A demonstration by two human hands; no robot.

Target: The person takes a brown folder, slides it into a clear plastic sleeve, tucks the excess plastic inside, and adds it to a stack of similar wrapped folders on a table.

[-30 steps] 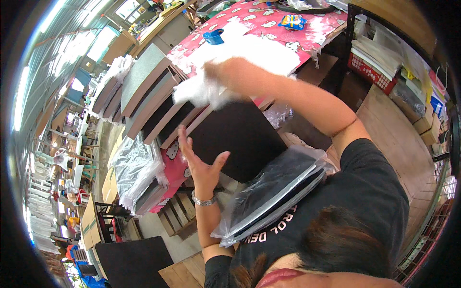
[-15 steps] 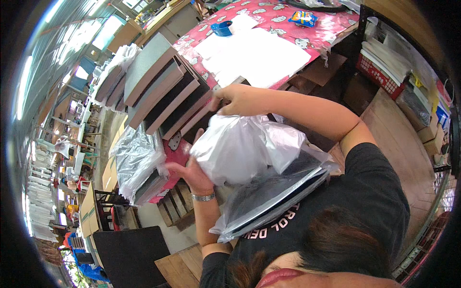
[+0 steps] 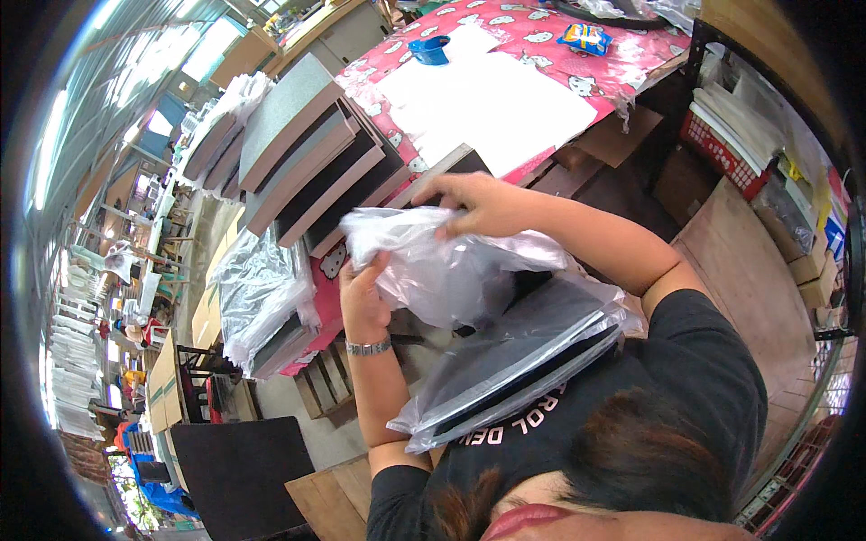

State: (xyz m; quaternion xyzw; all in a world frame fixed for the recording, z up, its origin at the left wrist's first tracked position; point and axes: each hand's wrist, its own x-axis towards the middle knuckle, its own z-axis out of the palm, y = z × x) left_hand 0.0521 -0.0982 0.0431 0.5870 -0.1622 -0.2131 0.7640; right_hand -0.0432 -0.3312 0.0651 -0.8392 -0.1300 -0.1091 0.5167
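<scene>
One left hand (image 3: 365, 293) is pinching a translucent plastic bag (image 3: 424, 270) at its left edge, thumb against fingers; one right hand (image 3: 474, 206) is curling partly open at its upper edge, full closure impossible to tell. Between them the film is hanging, presumably for spreading. One bagged dark bundle (image 3: 523, 361) is lying against the shirt (image 3: 699, 379), likely within easy reach. Beyond, stacked slabs (image 3: 293, 122) are resting on the bench (image 3: 519, 20).

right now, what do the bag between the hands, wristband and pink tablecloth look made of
The bag: glossy plastic film, being see-through and crinkled. The wristband: probably polished metal, with silvery links. The pink tablecloth: perhaps smooth vinyl, given its glare.
</scene>
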